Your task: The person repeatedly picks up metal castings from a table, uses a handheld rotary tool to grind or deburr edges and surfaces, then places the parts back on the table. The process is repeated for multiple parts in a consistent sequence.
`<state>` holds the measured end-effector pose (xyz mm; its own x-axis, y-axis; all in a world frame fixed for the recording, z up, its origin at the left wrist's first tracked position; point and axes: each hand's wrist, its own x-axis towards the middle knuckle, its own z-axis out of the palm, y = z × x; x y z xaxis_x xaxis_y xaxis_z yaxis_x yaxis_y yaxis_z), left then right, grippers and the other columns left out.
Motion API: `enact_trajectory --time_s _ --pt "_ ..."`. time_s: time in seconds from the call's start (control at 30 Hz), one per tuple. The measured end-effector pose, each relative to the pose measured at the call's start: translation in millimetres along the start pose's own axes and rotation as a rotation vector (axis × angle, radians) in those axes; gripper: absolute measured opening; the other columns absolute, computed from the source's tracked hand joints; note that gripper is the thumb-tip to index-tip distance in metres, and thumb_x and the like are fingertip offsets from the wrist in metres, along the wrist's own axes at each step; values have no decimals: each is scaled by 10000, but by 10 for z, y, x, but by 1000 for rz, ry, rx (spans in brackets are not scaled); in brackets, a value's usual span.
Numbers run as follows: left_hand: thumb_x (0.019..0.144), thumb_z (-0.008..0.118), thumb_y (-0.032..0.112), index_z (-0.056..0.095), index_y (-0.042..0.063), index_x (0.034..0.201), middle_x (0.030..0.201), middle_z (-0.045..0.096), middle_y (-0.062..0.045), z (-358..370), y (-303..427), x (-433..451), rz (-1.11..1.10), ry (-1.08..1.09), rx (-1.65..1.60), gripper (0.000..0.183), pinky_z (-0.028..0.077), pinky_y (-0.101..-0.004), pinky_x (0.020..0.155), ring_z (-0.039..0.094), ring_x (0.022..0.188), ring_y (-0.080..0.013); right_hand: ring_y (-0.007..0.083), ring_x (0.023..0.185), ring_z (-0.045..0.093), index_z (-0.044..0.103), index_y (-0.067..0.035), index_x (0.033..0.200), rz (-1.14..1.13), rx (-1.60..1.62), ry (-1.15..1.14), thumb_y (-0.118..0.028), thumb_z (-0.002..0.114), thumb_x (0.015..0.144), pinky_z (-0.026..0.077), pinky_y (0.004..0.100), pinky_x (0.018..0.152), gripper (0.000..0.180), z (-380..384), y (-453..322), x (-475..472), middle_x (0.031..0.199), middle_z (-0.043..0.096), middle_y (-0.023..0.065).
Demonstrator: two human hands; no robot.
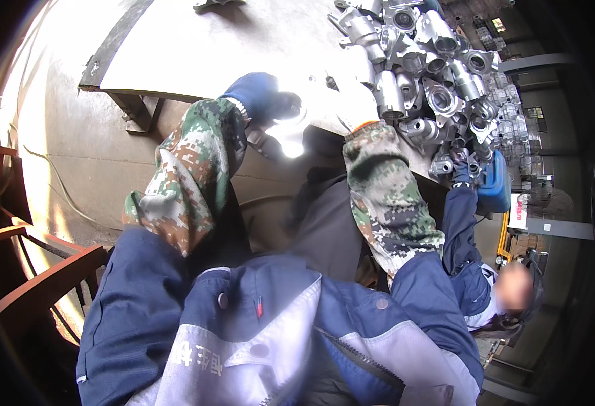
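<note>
My left hand (255,95), in a blue knitted glove, grips a shiny metal casting (293,129) at the near edge of the worktable (186,61). A dark round opening shows on the casting, and glare washes out much of its shape. My right hand (359,104) is in a pale glove with an orange cuff, reaching over the table edge beside the heap of castings. Strong light bleaches its fingers, so their grip is unclear. A small dark piece (331,81) shows just beyond it; its kind cannot be told.
Many silvery cast metal housings (442,96) are heaped on the table at the right. A co-worker's gloved hand (461,170) reaches into them, near a blue plastic container (495,182). An orange metal frame (48,279) stands at left; a cable (64,190) lies on the floor.
</note>
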<state>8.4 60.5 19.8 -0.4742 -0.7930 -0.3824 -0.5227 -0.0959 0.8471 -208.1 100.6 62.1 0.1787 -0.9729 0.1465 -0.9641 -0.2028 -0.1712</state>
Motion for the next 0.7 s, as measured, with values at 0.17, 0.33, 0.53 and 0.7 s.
enact_trajectory --time_s 0.17,0.33,0.53,0.7 --pt "886 660 233 541 -17 1196 773 633 -108 -70 262 -218 124 -34 205 416 519 -321 515 608 631 -182 360 1022 611 615 -129 1186 39 -204 -10 -331 630 831 506 437 863 409 -88 -285 33 1116 629 176" --pt "894 616 282 628 76 1125 865 672 -123 -10 74 -91 289 99 359 309 525 -341 624 641 725 -207 340 1011 613 621 -165 1196 -44 -279 21 -363 630 826 499 437 874 420 -58 -315 45 1109 627 176" --pt "911 628 261 616 -25 1086 830 680 -105 75 -97 110 120 196 210 335 514 -304 602 626 701 -168 251 825 608 639 -179 1121 -304 -540 76 -373 586 882 456 420 701 312 -22 -245 -255 886 662 61" --pt "934 580 324 634 -24 1063 737 672 -84 41 -59 53 374 31 661 375 527 -300 740 648 796 -172 262 792 605 647 -117 1082 -352 -229 326 -167 564 878 463 403 714 227 136 -287 -646 915 657 96"
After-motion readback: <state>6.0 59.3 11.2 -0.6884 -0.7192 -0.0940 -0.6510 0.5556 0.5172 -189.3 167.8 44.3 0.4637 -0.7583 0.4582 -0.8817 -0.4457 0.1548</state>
